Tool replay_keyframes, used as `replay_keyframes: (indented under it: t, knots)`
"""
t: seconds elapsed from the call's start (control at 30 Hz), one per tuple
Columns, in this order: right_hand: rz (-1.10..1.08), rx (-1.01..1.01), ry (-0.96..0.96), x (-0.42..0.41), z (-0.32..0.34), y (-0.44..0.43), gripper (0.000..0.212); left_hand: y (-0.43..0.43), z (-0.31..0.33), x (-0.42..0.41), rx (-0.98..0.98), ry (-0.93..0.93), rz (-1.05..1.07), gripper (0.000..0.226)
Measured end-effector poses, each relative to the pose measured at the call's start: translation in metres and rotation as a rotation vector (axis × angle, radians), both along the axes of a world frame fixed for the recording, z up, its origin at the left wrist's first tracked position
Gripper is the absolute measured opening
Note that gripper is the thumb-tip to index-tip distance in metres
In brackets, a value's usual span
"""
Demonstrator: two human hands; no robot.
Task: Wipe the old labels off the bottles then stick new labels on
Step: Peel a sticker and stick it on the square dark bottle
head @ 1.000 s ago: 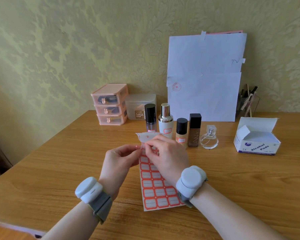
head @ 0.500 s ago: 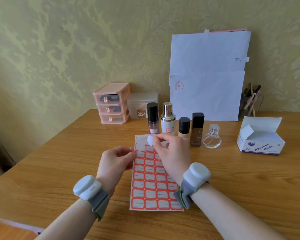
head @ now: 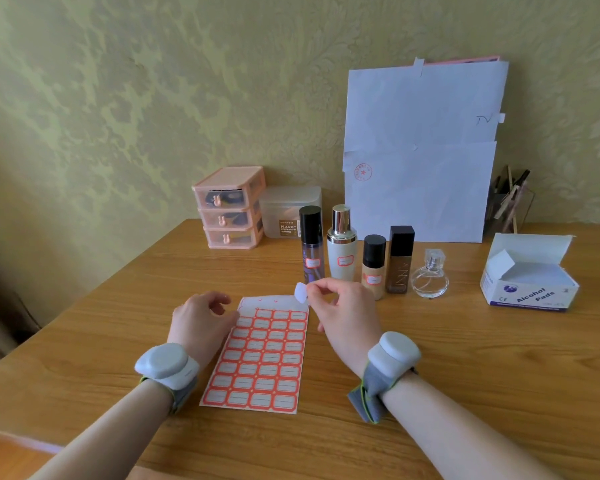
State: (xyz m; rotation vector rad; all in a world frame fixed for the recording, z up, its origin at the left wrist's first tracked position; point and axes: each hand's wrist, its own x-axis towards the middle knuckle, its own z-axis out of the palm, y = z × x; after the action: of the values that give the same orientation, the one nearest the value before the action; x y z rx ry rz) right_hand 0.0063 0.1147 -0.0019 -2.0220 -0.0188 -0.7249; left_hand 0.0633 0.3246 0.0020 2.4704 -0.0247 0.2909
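Right hand (head: 347, 317) fingers (head: 321, 289) pinch a peeled label (head: 301, 292); left hand (head: 201, 323) fingers rest curled on the label sheet (head: 260, 362). Beyond them, 3 bottles (head: 342, 251) wear labels; 2 more rightward look bare.

The label sheet (head: 257, 355) is a grid of white labels ruled in grey, each framed in orange-red. At its one o'clock corner the peeled label (head: 300, 292) shows plain white, possibly its back. From twelve to two o'clock stand:

- a violet bottle (head: 311, 244) with a black cap
- a cream bottle (head: 342, 251) with a silver cap
- a beige foundation bottle (head: 373, 271) with a black cap
- a dark brown foundation bottle (head: 399, 261) with a black cap
- a clear perfume bottle (head: 430, 280)

The first three wear white, orange-framed labels. The table (head: 465, 358) is honey-brown woodgrain, and the wallpaper (head: 153, 98) is olive-green damask. At two o'clock the alcohol pads box (head: 527, 292) is white with blue print.
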Motion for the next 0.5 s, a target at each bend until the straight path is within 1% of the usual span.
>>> replay_keyframes:
  t: [0.07,0.13,0.17,0.27,0.37,0.43,0.5]
  knots:
    - [0.001,-0.018,-0.009,0.000,0.000,-0.001,0.021,-0.008,0.004,-0.006,-0.085,-0.030,-0.052,0.007]
    - [-0.014,-0.059,-0.028,0.001,0.000,-0.002,0.022,-0.024,0.011,-0.015,-0.253,0.026,-0.165,0.021]
    - [-0.027,-0.085,-0.045,0.001,0.000,-0.002,0.021,-0.034,0.014,-0.021,-0.345,0.071,-0.212,0.024]
    - [-0.063,-0.197,-0.127,-0.001,0.000,-0.002,0.019,-0.056,0.026,-0.031,-0.544,0.138,-0.272,0.022]
    - [-0.101,-0.310,-0.169,-0.003,0.000,-0.006,0.013,-0.068,0.031,-0.032,-0.650,0.149,-0.276,0.023]
    - [-0.131,-0.341,-0.184,-0.005,-0.001,-0.009,0.011,-0.073,0.032,-0.032,-0.646,0.150,-0.282,0.023]
    - [-0.148,-0.336,-0.201,-0.007,-0.001,-0.014,0.009,-0.080,0.033,-0.032,-0.628,0.155,-0.299,0.018]
